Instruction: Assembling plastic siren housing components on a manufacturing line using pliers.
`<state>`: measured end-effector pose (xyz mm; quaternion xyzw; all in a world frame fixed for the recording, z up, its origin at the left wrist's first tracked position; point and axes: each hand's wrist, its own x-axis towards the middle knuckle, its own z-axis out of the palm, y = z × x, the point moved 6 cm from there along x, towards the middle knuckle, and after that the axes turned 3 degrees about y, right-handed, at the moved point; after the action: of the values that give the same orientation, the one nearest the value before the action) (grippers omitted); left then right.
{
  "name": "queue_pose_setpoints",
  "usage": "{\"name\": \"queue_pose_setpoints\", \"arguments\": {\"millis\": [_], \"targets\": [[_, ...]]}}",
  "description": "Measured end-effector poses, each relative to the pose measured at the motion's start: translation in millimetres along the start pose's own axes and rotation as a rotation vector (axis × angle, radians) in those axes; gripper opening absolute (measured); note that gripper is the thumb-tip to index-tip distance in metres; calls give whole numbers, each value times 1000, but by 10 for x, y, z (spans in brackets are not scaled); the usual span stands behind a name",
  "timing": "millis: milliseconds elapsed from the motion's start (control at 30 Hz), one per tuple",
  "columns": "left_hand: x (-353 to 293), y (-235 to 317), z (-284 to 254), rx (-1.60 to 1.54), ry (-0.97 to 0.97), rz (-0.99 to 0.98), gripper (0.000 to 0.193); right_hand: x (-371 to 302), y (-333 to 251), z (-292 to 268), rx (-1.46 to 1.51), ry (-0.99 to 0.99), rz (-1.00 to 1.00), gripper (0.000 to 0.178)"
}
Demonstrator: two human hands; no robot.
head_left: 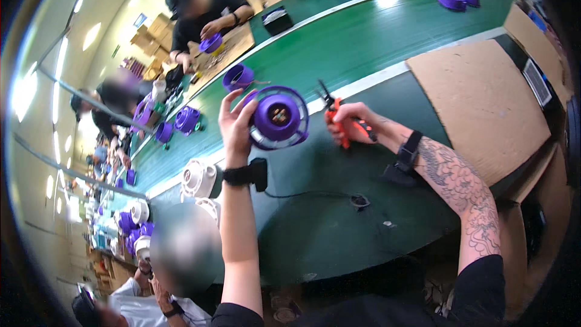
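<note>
My left hand [236, 128] grips a round purple plastic housing [295, 122] by its left side, above the green table. Its round face is turned toward me, with a raised centre that shows small metal-coloured parts in a dark recess. To the right of it, my right hand [356, 120] is closed round the orange-red handles of a pair of pliers [327, 92]. The pliers' dark narrow jaws point up and away, slightly parted, and are apart from the housing. Some of my left fingers are hidden behind the housing.
A green conveyor belt [357, 36] runs beyond the table, carrying several purple housings [187, 119]. Flat cardboard [478, 106] lies at right. White appliance parts [198, 177] stand left of my forearm. A black cable [302, 195] crosses the table. Several people work along the belt.
</note>
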<state>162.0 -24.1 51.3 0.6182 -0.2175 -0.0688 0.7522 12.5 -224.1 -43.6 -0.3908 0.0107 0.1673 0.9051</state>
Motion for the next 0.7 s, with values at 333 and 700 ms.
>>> {"name": "queue_pose_setpoints", "arguments": {"millis": [333, 700], "targets": [[47, -300, 53, 86, -18, 60, 46, -365, -461, 617, -1826, 435, -469, 47], [-120, -49, 424, 223, -92, 152, 46, -459, -561, 683, -2254, 577, -634, 42]]}}
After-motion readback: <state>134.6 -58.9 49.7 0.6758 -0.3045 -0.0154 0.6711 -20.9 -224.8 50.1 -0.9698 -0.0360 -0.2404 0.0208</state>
